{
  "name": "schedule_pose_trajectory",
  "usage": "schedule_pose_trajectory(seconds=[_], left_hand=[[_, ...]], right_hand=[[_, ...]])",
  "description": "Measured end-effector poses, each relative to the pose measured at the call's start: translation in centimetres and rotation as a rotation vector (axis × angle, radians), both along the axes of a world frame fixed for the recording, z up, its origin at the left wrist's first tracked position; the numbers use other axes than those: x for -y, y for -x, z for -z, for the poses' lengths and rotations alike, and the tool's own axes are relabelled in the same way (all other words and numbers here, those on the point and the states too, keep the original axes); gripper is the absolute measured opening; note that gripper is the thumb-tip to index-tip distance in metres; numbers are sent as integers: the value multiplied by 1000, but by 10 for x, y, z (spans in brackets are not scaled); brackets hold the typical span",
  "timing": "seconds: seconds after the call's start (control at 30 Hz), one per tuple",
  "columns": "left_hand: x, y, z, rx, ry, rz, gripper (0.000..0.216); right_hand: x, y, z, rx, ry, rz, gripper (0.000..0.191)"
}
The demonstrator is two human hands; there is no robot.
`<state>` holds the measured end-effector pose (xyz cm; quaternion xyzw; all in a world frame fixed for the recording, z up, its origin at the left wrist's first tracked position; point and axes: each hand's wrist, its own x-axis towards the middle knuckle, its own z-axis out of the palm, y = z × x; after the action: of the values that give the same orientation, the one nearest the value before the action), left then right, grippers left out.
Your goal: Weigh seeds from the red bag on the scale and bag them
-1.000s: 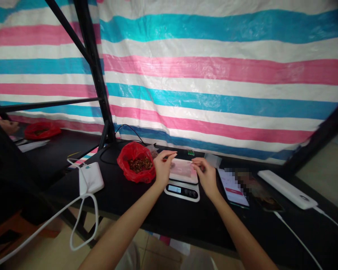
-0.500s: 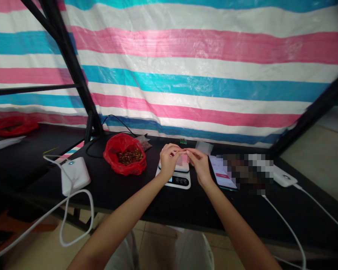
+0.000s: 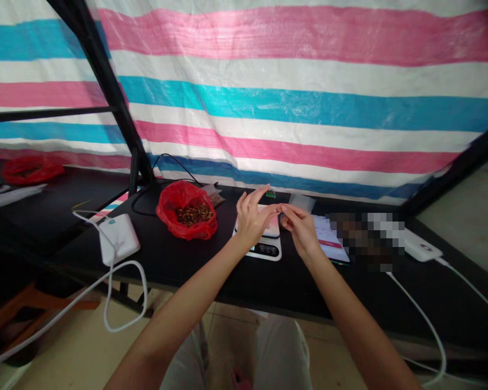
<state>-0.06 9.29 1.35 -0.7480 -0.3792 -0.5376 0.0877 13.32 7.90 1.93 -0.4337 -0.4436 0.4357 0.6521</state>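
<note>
1. The left hand (image 3: pixel 250 216) and the right hand (image 3: pixel 301 230) meet fingertip to fingertip in the air just above the plate of the scale (image 3: pixel 264 248). The scale sits on the black desk (image 3: pixel 211 271).
2. Each hand is closed in a pinch, thumb against forefinger, on a small piece (image 3: pixel 280 208) held between them. The left hand's other fingers fan upward. The piece is too small to tell what it is.
3. Judging by that fine two-handed pinch, the piece is light and thin, probably limp, and easy to let slip. It looks best held at its edges with the fingertips only, not squeezed.
4. Left of the scale and apart from it lies an open red bag (image 3: pixel 187 230) of brown bits. It looks soft and crinkly, and apt to spill if lifted by one side.
5. Farther left is a white power bank (image 3: pixel 120 238) with a cable. A phone (image 3: pixel 329 244) lies right of the scale, and a clear packet (image 3: pixel 302 201) lies on its far side.
</note>
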Motion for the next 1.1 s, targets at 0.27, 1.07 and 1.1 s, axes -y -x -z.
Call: schedule_pose_trajectory(seconds=[0.27, 1.07, 1.1], left_hand=[[-33, 40, -2, -286, 270, 150, 57], [-46, 31, 9, 190, 632, 664, 52], [-47, 31, 10, 233, 658, 699, 52]], right_hand=[[-3, -7, -2, 112, -62, 100, 24], [-8, -17, -24, 1093, -394, 110, 17], [-8, -17, -32, 1182, -413, 91, 16]])
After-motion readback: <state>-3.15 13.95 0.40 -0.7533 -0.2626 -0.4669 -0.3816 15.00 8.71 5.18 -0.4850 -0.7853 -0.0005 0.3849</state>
